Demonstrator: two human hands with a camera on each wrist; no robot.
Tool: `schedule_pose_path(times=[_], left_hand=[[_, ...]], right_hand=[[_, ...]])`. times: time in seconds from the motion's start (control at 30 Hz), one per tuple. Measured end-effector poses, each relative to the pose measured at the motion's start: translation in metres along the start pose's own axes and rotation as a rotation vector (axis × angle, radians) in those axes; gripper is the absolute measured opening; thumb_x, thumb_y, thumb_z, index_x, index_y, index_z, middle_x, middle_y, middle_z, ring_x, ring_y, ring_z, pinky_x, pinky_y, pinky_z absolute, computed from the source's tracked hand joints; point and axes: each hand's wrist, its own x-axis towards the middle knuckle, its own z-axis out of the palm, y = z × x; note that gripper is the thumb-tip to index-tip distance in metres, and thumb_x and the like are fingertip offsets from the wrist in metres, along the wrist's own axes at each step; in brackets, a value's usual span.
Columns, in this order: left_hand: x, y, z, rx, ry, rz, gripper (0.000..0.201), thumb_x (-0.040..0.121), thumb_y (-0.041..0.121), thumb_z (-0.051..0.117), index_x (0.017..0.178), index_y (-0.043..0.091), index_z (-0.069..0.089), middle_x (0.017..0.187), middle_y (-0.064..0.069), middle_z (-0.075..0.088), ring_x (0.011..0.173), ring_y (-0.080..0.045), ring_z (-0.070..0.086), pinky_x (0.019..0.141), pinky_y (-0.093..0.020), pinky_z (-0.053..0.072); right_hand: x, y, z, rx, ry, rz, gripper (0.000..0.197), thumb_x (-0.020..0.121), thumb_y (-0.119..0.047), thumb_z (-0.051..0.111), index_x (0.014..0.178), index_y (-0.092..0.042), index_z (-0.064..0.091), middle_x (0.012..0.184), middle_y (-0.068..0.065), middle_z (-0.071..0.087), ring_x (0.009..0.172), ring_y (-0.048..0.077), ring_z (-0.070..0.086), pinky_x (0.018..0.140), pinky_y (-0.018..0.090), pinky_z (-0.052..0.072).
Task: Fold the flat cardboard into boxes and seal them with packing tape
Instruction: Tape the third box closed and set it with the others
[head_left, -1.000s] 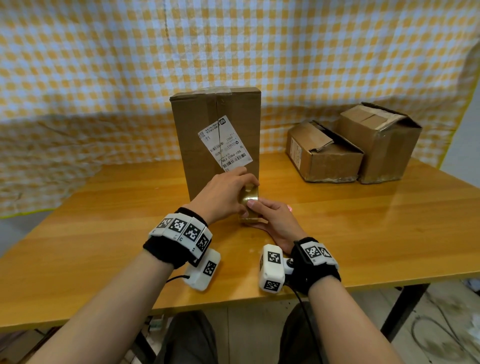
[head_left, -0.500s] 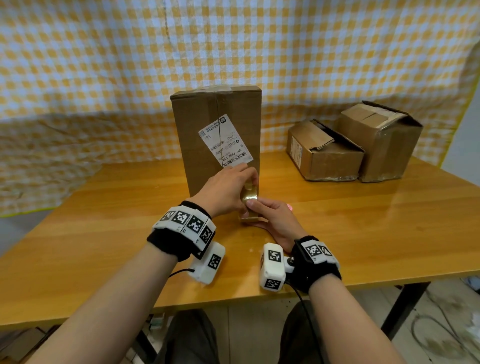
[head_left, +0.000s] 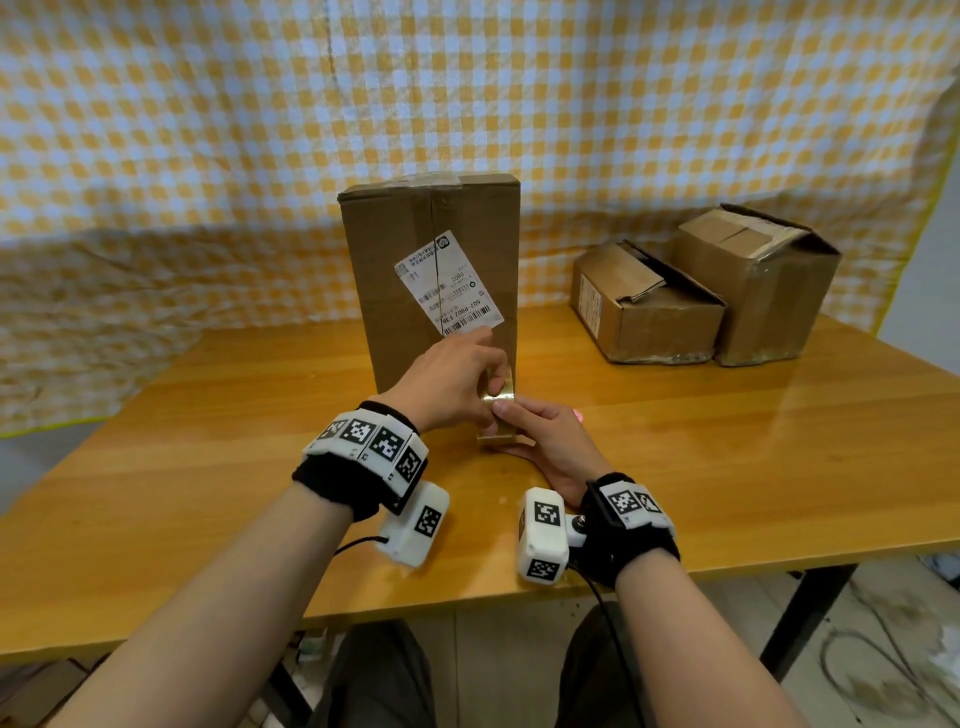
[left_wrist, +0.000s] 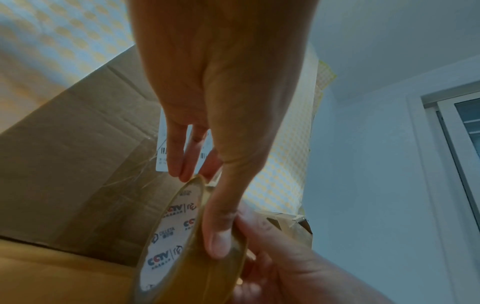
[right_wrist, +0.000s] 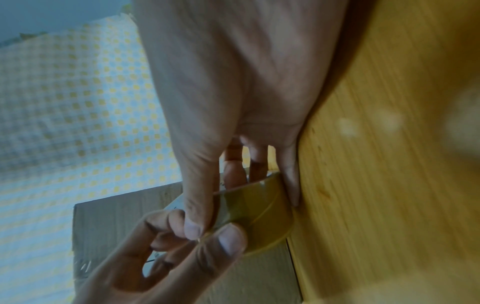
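The roll of packing tape (head_left: 497, 415) stands on its edge on the wooden table (head_left: 727, 467), just in front of the tall cardboard box (head_left: 415, 291). Both hands are together on the roll. The right hand (head_left: 550, 441) lies on the table and wraps its fingers round the roll, with the thumb on top. The left hand (head_left: 449, 382) comes from the left side and pinches the roll's outer face with its thumb (left_wrist: 221, 232) and fingers. The white inside of the roll has printed logos.

The tall box stands upright with a white shipping label (head_left: 449, 283) stuck on its near side. Farther right on the table sit two smaller cardboard boxes (head_left: 644, 306), touching each other. A yellow and white checked cloth (head_left: 260, 130) hangs behind the table.
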Motion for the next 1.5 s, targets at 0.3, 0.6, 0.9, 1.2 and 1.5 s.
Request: schedule_pose_path(times=[0.3, 0.6, 0.9, 1.2, 1.5], left_hand=[[-0.004, -0.002, 0.002, -0.009, 0.029, 0.015, 0.071, 0.058, 0.033, 0.092, 0.116, 0.031, 0.052, 0.111, 0.012, 0.047, 0.104, -0.012, 0.048, 0.085, -0.031, 0.046], [-0.008, -0.002, 0.004, -0.002, 0.052, 0.024, 0.068, 0.059, 0.032, 0.092, 0.112, 0.032, 0.05, 0.111, 0.009, 0.048, 0.102, -0.013, 0.047, 0.079, -0.027, 0.039], [-0.006, -0.001, 0.001, -0.005, 0.035, 0.016, 0.068, 0.053, 0.034, 0.094, 0.104, 0.031, 0.049, 0.106, 0.01, 0.048, 0.097, -0.013, 0.046, 0.076, -0.028, 0.038], [-0.003, -0.007, -0.007, -0.059, 0.003, 0.033, 0.049, 0.062, 0.034, 0.09, 0.092, 0.028, 0.053, 0.089, 0.017, 0.049, 0.083, -0.008, 0.051, 0.062, -0.02, 0.034], [0.026, -0.007, -0.042, 0.069, -0.09, 0.066, 0.011, 0.084, 0.031, 0.076, 0.095, 0.033, 0.076, 0.084, 0.016, 0.065, 0.081, -0.001, 0.056, 0.061, -0.022, 0.039]], right_hand=[[0.001, 0.002, 0.001, -0.012, -0.007, -0.004, 0.022, 0.095, -0.014, 0.066, 0.107, 0.002, 0.073, 0.092, 0.015, 0.073, 0.093, 0.025, 0.07, 0.098, 0.047, 0.053], [0.0, 0.002, 0.001, -0.002, -0.006, -0.001, 0.023, 0.093, -0.014, 0.067, 0.108, 0.002, 0.073, 0.099, 0.019, 0.073, 0.094, 0.026, 0.07, 0.095, 0.044, 0.055], [0.001, 0.002, 0.001, 0.0, -0.004, 0.006, 0.022, 0.094, -0.014, 0.067, 0.108, 0.002, 0.073, 0.092, 0.016, 0.073, 0.093, 0.027, 0.069, 0.097, 0.047, 0.053], [-0.001, -0.001, 0.003, 0.017, 0.005, 0.006, 0.023, 0.094, -0.014, 0.065, 0.11, 0.001, 0.072, 0.1, 0.015, 0.073, 0.094, 0.023, 0.07, 0.091, 0.039, 0.057], [0.0, 0.0, 0.004, 0.014, 0.014, 0.014, 0.022, 0.093, -0.011, 0.067, 0.11, 0.001, 0.072, 0.103, 0.012, 0.074, 0.092, 0.02, 0.071, 0.089, 0.039, 0.058]])
